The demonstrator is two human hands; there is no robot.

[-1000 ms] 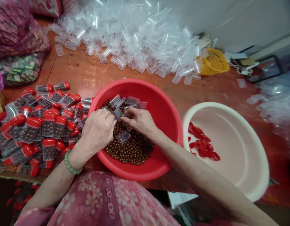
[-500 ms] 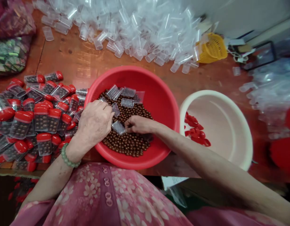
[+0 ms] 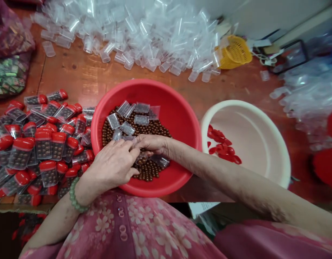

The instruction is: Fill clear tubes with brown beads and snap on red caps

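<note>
A wide red basin [image 3: 179, 104] holds many small brown balls [image 3: 150, 172]. Several clear plastic containers [image 3: 141, 119] lie on top of them. My right hand [image 3: 152, 144] reaches in from the right, its fingers bent over a small clear container [image 3: 141, 158] with brown balls inside. From the left comes my left hand [image 3: 112, 163], a green bead bracelet on its wrist. Its fingers are stretched and the thumb stands apart, with the fingertips close against the right hand. Part of that container is hidden under the fingers.
Filled containers with red caps [image 3: 49, 144] are heaped left of the basin. To the right stands a cream basin [image 3: 252, 140] with red caps [image 3: 222, 147]. Empty clear containers [image 3: 144, 39] pile along the back, beside a yellow basket [image 3: 236, 52]. Bagged items [image 3: 11, 75] sit far left.
Both hands have moved to the basin's near side, close together. The left hand's fingers have straightened and come off the clear container they were at. The camera view has shifted slightly.
</note>
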